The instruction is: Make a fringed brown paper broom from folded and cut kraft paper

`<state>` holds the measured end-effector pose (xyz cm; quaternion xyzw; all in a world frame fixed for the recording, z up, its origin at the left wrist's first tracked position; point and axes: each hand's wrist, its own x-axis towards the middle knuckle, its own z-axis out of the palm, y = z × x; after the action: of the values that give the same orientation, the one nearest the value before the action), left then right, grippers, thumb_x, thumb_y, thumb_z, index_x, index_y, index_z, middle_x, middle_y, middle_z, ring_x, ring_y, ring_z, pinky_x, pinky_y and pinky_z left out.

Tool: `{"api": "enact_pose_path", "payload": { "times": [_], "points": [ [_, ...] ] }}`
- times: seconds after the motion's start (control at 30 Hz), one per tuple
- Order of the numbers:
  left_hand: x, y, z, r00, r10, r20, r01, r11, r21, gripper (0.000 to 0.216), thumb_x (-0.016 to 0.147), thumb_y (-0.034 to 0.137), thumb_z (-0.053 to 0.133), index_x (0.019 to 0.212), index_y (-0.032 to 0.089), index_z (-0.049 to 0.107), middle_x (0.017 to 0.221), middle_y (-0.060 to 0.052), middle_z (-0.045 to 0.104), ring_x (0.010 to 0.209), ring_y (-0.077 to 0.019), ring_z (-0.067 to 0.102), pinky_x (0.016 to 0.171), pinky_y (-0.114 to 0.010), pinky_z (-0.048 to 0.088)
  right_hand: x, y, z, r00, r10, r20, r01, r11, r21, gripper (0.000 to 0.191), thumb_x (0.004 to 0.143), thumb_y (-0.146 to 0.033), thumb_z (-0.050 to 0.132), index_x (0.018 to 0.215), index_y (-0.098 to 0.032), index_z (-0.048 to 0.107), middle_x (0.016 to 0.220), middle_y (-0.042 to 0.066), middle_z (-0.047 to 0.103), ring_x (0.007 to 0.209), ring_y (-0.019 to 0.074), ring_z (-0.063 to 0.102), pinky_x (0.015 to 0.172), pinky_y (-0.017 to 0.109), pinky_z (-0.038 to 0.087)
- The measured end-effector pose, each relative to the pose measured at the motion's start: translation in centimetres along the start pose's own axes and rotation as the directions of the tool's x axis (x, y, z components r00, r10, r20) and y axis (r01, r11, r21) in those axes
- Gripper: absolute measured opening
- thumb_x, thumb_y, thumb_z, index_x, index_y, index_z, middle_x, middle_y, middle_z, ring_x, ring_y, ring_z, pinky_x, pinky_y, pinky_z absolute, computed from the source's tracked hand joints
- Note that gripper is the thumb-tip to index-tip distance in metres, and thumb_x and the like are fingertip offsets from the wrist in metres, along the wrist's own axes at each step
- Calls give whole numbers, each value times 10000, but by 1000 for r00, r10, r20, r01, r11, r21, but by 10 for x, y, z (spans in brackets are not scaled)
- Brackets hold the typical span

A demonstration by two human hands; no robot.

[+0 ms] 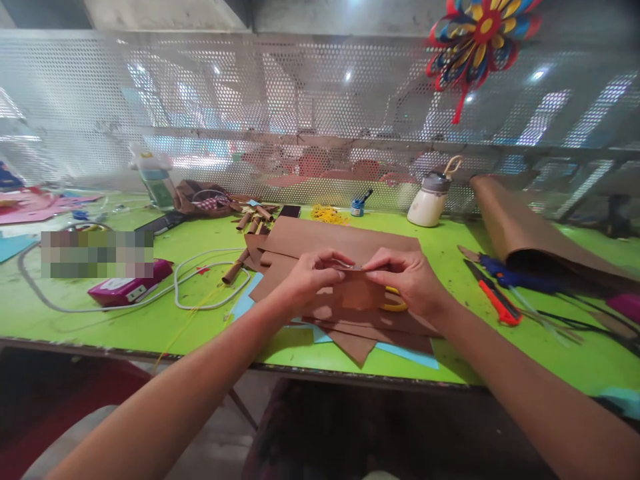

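Both hands pinch the upper edge of a small piece of brown paper (357, 291), held up in front of me. My left hand (325, 272) grips it at the left end, thumb and forefinger closed. At the right end, my right hand (400, 273) is closed on the same edge. Below lie larger brown paper sheets (345, 233), stacked unevenly with light blue paper (410, 355) showing at their front. A yellow loop-shaped handle (396, 307) shows partly behind my right hand; what it belongs to is hidden.
Rolled brown paper tubes (235, 267), yellow shreds (329, 215), a blue jar (357, 207) and a white bottle (429, 199) stand farther back. At right lie a red cutter (500, 301), a blue tool (520, 275) and a large paper roll (530, 227). A purple power strip (133, 283) with white cable lies left.
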<state>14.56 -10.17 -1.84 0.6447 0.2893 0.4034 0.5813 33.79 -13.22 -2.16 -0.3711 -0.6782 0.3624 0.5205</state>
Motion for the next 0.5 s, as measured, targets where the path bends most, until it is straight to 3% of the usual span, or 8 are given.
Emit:
{"api": "enact_pose_path", "payload": {
  "times": [0.23,0.5],
  "points": [
    [0,-1,0,984,-161,75,157,986,53,415,660,467,647,803,79,684,660,-48,605,576,-114,507,504,-212,345,-3,2,1,989,-128,72,138,979,-148,97,733,-186,628,801,-181,697,762,36,616,713,142,551,638,267,420],
    [0,-3,-3,973,-187,137,168,976,136,365,689,427,639,797,82,681,696,-34,611,600,-102,496,541,-205,349,-2,7,2,988,-134,76,147,968,-202,107,744,-225,621,804,-184,699,791,46,628,727,148,564,645,273,430]
  ]
}}
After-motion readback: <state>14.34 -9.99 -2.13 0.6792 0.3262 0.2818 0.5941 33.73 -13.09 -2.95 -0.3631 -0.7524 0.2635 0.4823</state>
